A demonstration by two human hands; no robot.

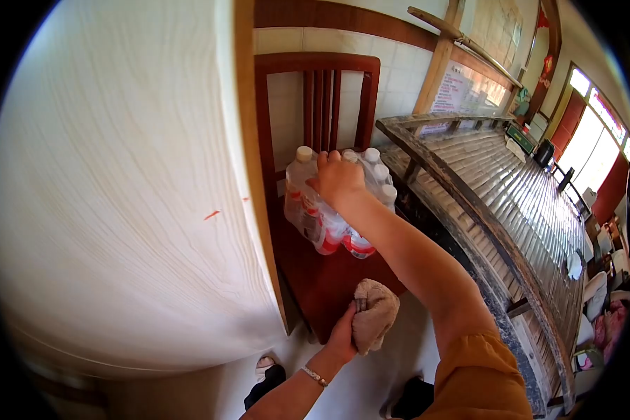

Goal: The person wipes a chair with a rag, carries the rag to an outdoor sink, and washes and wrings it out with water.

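Note:
A plastic-wrapped pack of bottles [332, 227] with white caps and red-and-white labels stands on the seat of a dark red wooden chair [315, 283]. My right hand [339, 180] reaches over the top of the pack, its fingers curled down among the bottle necks; the fingertips are partly hidden. Lower down, near the seat's front edge, my left hand [341, 337] is closed around a bunched light brown cloth [375, 316].
A large pale wood-grain panel [126, 189] fills the left side, close to the chair. On the right stands a slatted bamboo bed frame [497, 175] with a dark rail. Several small objects, including a green box [521, 138], lie at its far end.

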